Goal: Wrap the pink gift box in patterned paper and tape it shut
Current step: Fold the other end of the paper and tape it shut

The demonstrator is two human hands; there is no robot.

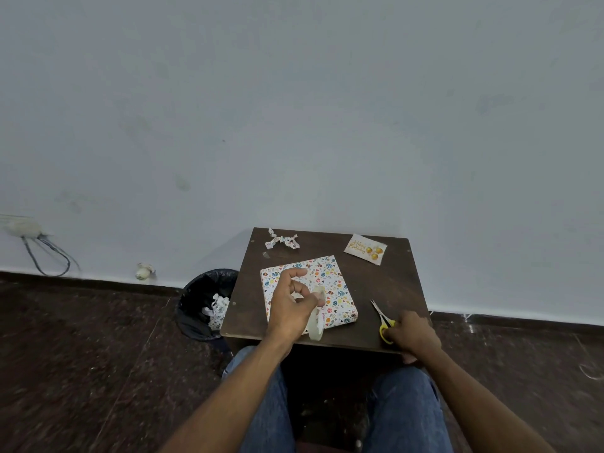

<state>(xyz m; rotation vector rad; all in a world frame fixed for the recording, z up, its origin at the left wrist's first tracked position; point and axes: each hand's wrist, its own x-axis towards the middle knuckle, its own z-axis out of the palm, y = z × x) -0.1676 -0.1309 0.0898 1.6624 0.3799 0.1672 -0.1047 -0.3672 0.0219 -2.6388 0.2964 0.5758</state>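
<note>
Gift box point(330, 282), already papered, lies mid-table point(385, 289); stiff, light, I judge, best steadied by its edges. My left hand point(291, 308) pinches tape roll point(317, 317) above it; right hand point(413, 333) grips scissors point(383, 318)

1. Light is soft and dim, an even cool grey-blue wash across the wall point(294, 109), no hard glare anywhere
2. Source looks to sit overhead, possibly slightly left; a faint shadow falls on the wall behind the table point(376, 289)
3. Dark tabletop gives only a dull sheen, and the space under it is nearly black
4. Wide-angle bending is plain: the skirting line point(81, 279) curves and the floor point(81, 371) smears toward the lower corners
5. Centre is fairly sharp, edges soft; the right hand point(412, 335) is slightly blurred
</note>
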